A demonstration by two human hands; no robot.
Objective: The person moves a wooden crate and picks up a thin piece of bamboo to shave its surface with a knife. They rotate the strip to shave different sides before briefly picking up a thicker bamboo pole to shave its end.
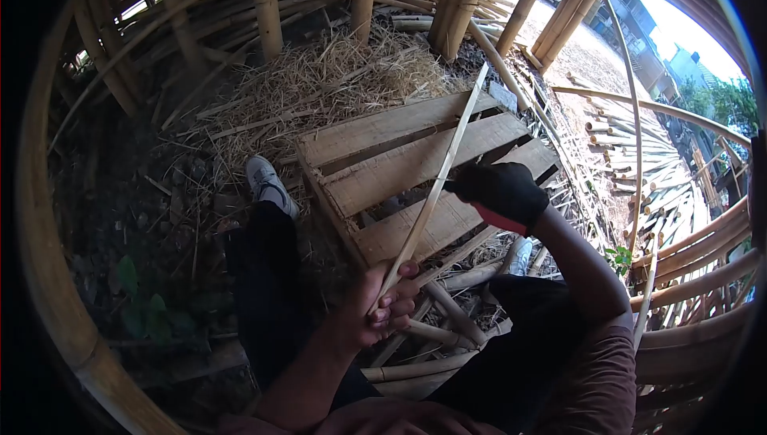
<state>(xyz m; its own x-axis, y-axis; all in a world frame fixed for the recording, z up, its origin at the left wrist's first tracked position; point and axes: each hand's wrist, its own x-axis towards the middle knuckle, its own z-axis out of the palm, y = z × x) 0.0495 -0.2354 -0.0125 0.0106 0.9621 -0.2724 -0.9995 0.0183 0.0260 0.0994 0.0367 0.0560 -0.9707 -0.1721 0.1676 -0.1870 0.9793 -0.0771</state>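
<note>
A long, thin bamboo strip (449, 165) slants up and away from me over a wooden slatted crate (403, 185). My bare left hand (385, 301) is wrapped round the strip's near end, low in the view. On my right hand (505, 195) is a black glove with red at the palm side. Its fingers are closed in a fist beside the strip's middle, above the crate slats. A small dark tip pokes out of that fist and meets the strip; the rest of whatever it grips is hidden.
Dry shavings (343, 75) are heaped behind the crate. Upright bamboo poles (459, 7) stand beyond, and cut bamboo pieces (651, 171) lie outside to the right. My shoe (268, 183) rests left of the crate, with bamboo poles (423, 369) below my hands.
</note>
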